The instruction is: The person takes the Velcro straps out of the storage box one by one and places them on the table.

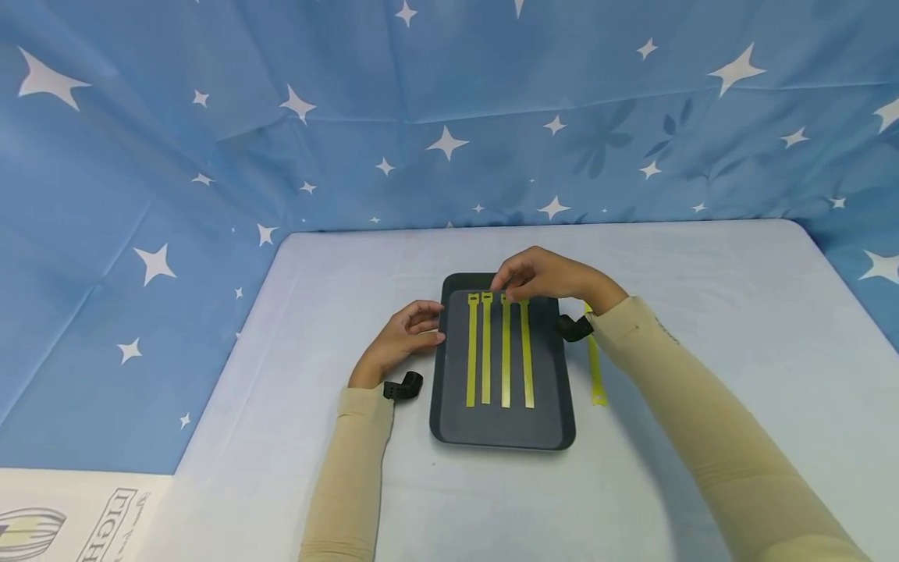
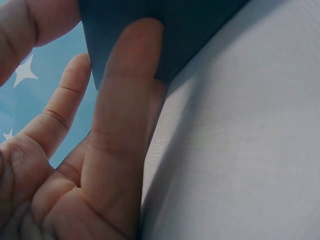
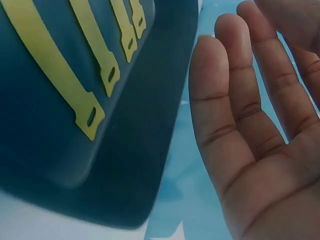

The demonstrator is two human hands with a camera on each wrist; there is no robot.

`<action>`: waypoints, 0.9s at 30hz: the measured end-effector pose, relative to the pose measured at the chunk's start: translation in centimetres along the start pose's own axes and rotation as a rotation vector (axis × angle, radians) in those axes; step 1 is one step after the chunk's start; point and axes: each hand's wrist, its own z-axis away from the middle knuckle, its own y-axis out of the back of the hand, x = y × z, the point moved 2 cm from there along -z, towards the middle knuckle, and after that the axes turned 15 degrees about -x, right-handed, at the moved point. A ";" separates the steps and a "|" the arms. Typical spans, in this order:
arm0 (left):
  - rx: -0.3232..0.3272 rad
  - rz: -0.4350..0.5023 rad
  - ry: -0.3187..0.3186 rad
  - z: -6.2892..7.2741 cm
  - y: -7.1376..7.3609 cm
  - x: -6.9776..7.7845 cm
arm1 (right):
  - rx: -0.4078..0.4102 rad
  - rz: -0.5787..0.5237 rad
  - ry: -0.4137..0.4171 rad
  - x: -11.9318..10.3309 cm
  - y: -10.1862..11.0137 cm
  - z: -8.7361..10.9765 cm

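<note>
Right sleeve (image 1: 716,437) partly hides the strap (image 1: 595,375) beside the tray (image 1: 495,431).

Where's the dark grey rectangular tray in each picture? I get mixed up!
Head: the dark grey rectangular tray is just below the middle.
Left wrist: it's at the top, partly hidden by the left hand.
Right wrist: it fills the left side.
Shared landmark: blue cloth with white stars.

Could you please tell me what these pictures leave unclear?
Head view: upper end of the outer yellow strap, behind the right hand; sleeve lettering, too small.
Left wrist view: most of the tray, cut by top edge.
Right wrist view: far ends of four straps, cut by top edge.
</note>
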 end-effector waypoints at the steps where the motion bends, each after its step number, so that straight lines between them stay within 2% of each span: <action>1: -0.002 -0.001 -0.001 0.0 0.0 0.0 | -0.007 -0.003 -0.002 0.0 0.0 -0.1; 6: -0.007 0.008 -0.004 -0.2 -0.1 0.1 | -0.021 0.002 -0.011 0.2 -0.2 -1.0; 16: -0.008 0.011 -0.002 -0.2 0.1 0.1 | -0.061 0.014 0.028 0.6 -0.8 -2.5; 27: -0.001 0.015 0.003 -0.2 0.2 0.2 | -0.103 0.020 0.009 0.8 -1.6 -4.0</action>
